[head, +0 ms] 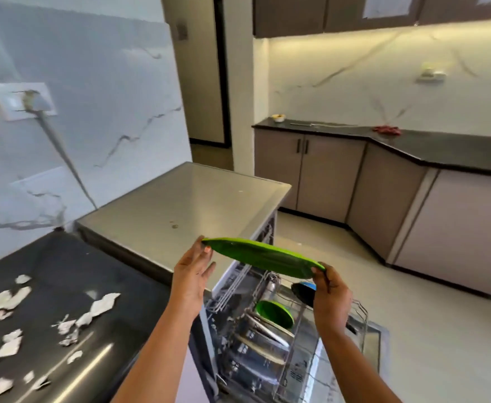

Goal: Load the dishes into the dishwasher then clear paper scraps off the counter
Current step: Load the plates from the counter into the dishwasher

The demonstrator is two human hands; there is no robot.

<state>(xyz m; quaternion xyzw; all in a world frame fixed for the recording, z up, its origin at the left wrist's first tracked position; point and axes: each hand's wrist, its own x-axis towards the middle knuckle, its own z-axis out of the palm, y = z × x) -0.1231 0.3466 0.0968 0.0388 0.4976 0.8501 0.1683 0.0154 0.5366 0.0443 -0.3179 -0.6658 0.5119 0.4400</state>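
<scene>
A green plate (263, 256) hangs almost flat above the open dishwasher, held between both hands. My left hand (192, 271) holds its left rim with the thumb on the edge and the fingers stretched out below. My right hand (330, 298) pinches its right rim. Below, the pulled-out dishwasher rack (360, 312) carries a smaller green dish (275, 313), a blue and black dish (304, 289) and several steel plates (267, 333) on edge. White paper scraps (99, 308) lie scattered over the dark counter (49, 263) at the left.
The dishwasher's grey top (180, 205) stands just behind the plate. A cable (64, 158) runs from a wall socket down to the counter. Across the pale floor (413, 330), a far counter (442, 149) carries a small bowl (278, 117) and a red cloth (386, 130).
</scene>
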